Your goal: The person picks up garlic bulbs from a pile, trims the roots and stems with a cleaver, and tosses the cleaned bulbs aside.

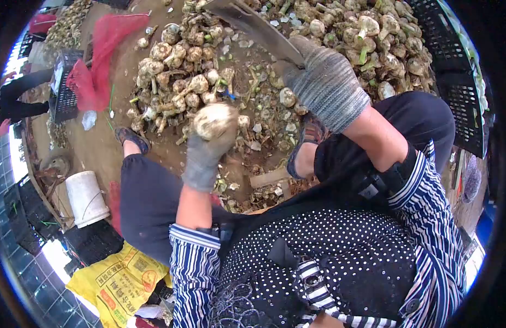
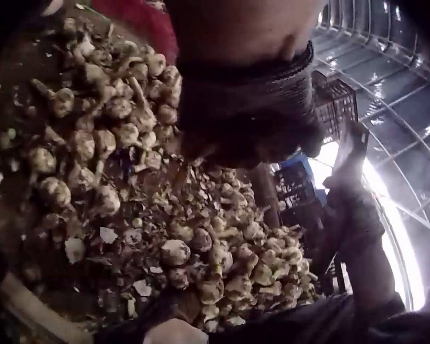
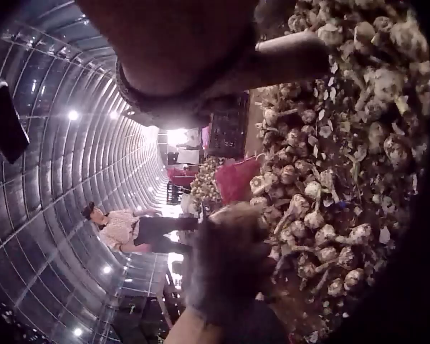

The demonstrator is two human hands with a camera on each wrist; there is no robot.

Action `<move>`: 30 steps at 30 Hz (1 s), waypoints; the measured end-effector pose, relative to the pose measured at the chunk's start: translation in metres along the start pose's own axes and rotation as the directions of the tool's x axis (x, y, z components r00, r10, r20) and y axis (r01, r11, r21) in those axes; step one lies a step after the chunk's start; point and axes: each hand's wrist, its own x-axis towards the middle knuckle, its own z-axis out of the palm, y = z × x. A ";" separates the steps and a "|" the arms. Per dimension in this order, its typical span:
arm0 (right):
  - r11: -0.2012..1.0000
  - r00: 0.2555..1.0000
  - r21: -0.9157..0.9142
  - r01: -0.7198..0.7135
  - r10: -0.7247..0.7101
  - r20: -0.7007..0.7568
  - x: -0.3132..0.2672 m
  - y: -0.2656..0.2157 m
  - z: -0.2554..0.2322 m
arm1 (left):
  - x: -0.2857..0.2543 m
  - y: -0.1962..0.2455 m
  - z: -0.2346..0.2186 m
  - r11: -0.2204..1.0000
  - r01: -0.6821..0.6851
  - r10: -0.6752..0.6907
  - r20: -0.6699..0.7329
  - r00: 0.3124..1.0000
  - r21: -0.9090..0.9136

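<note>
My left hand (image 1: 203, 161), in a grey glove, grips a garlic bulb (image 1: 215, 121) in front of the body. My gloved right hand (image 1: 330, 85) is curled round a large knife, whose broad blade (image 1: 255, 34) points to the upper left, apart from the bulb. In the left wrist view my left hand (image 2: 251, 118) is dark and its bulb is hidden; my right hand (image 2: 352, 215) appears beyond. The right wrist view shows my left hand (image 3: 229, 269) with the pale, blurred bulb (image 3: 240, 216), below the blade (image 3: 294, 59).
A garlic pile (image 1: 179, 82) lies ahead on the left, a bigger one (image 1: 392, 41) at the upper right beside black crates (image 1: 455, 82). Peelings (image 1: 264, 109) litter the ground between the feet. A white bucket (image 1: 87, 198) and yellow sack (image 1: 121, 281) are at left. Another person (image 3: 122, 229) stands further off.
</note>
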 end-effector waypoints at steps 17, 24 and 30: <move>0.968 0.985 0.192 -0.159 0.168 -0.032 0.001 0.018 0.017 | 0.102 -0.051 -0.055 -0.160 0.332 0.399 -0.246 0.883 0.930; 0.927 0.931 0.174 -0.332 0.293 0.217 -0.002 0.008 0.016 | 0.083 -0.023 -0.076 0.987 0.116 -0.134 -0.163 0.977 -0.113; 0.989 0.952 -0.133 -0.059 0.095 0.289 -0.003 0.003 0.022 | 0.039 0.034 -0.015 0.991 0.115 -0.121 -0.084 0.989 -0.066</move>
